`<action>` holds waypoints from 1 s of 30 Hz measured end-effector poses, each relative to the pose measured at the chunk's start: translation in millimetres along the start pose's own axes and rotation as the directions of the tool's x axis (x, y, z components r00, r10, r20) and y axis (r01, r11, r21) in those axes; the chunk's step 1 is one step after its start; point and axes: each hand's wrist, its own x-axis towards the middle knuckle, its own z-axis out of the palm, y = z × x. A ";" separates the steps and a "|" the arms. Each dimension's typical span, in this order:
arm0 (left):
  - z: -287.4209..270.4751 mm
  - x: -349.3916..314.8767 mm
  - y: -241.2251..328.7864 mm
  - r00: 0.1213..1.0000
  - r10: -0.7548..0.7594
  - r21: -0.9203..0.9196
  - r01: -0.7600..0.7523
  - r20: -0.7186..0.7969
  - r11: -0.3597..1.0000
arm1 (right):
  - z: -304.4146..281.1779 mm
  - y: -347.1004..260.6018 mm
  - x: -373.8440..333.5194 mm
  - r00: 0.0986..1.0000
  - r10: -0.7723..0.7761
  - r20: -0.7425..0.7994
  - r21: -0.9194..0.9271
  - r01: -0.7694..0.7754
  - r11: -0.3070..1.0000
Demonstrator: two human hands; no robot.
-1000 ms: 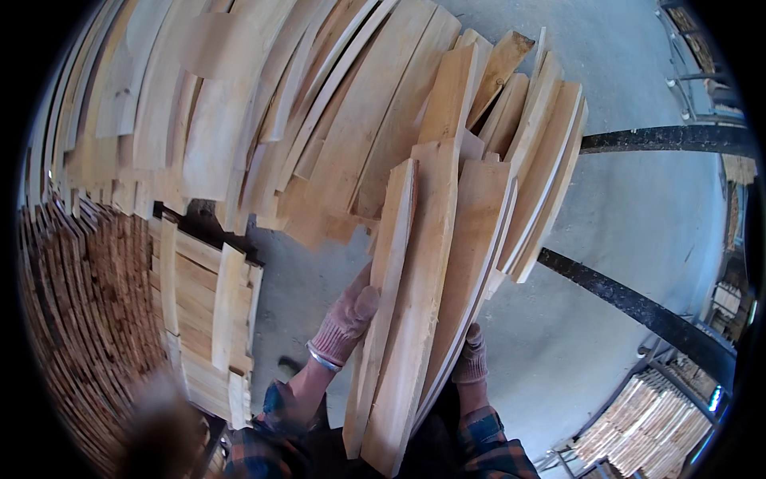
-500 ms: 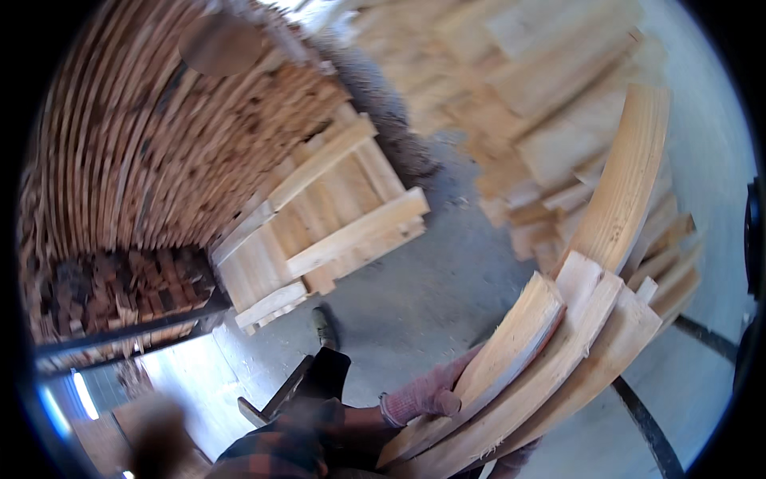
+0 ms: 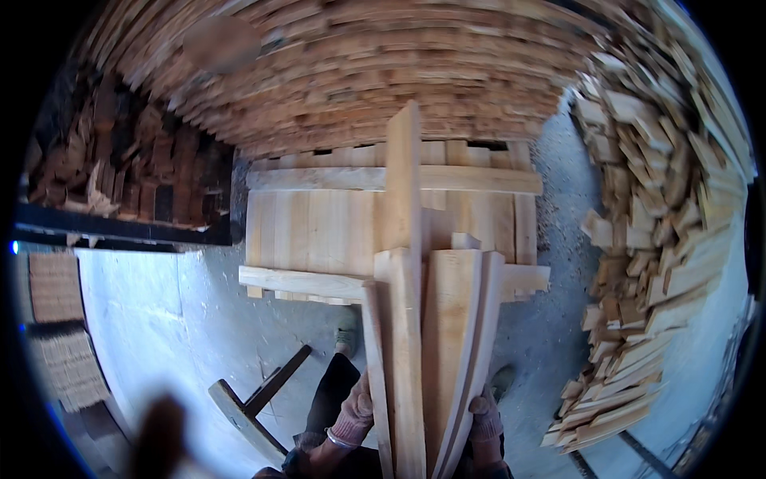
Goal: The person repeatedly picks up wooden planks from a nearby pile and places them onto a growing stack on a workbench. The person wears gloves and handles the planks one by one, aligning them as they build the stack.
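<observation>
Fingers [image 3: 365, 397], gloved left hand [image 3: 351, 419] and right hand [image 3: 484, 420]: gripping opposite sides of one loose board bundle [image 3: 451, 319], far ends overlapping the plank stack [image 3: 319, 227]; uneven squeeze could let middle boards slip.

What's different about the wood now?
The held boards swung left, away from the loose pile, which was in front and is now on the right. They now point toward the low stack with two crosspieces, which was on the left. The left hand and right hand still hold them.
</observation>
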 end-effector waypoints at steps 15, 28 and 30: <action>-254.7 251.2 11.2 0.795 0.601 0.698 -0.479 0.087 0.532 | 347.8 -110.2 215.7 0.996 -0.068 -0.057 -0.236 0.052 0.970; -282.4 243.2 -26.7 0.954 0.300 0.536 -0.259 0.011 0.804 | 347.2 -65.0 245.6 0.987 -0.048 0.151 -0.251 0.085 0.964; -305.6 218.0 -25.4 0.961 0.274 0.571 -0.214 -0.020 0.793 | 371.8 -59.9 234.4 0.968 -0.065 0.243 -0.198 0.115 0.973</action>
